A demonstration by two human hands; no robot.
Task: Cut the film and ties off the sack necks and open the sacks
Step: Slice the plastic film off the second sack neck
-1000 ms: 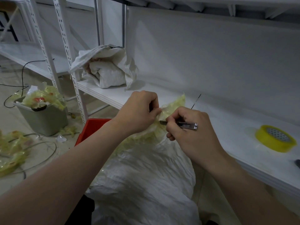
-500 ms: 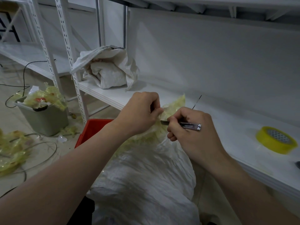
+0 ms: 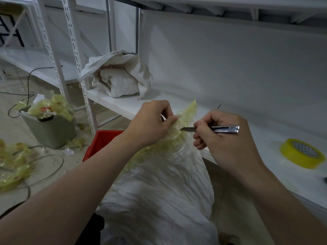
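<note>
Yellowish film [image 3: 184,117] crinkles around the neck of a white woven sack [image 3: 159,191] at centre frame, where a person's left hand [image 3: 150,126] pinches a fold of the wrap between thumb and curled fingers. The right hand [image 3: 224,142] grips a metal utility knife [image 3: 220,129], fingers wrapped round the handle, blade tip touching the film just right of the left thumb. The sack fills the lower middle of the frame, its neck level with the front edge of a white shelf [image 3: 123,106]. On that shelf, upper centre, sits a second white sack [image 3: 120,76] with its mouth gaping; a roll of yellow tape [image 3: 300,154] lies at the right edge. Behind the left forearm is a red crate [image 3: 102,142] and, further left, a grey bin [image 3: 51,133] stuffed with film, while more film scraps [image 3: 12,165] and a black cable [image 3: 30,80] litter the floor at left
</note>
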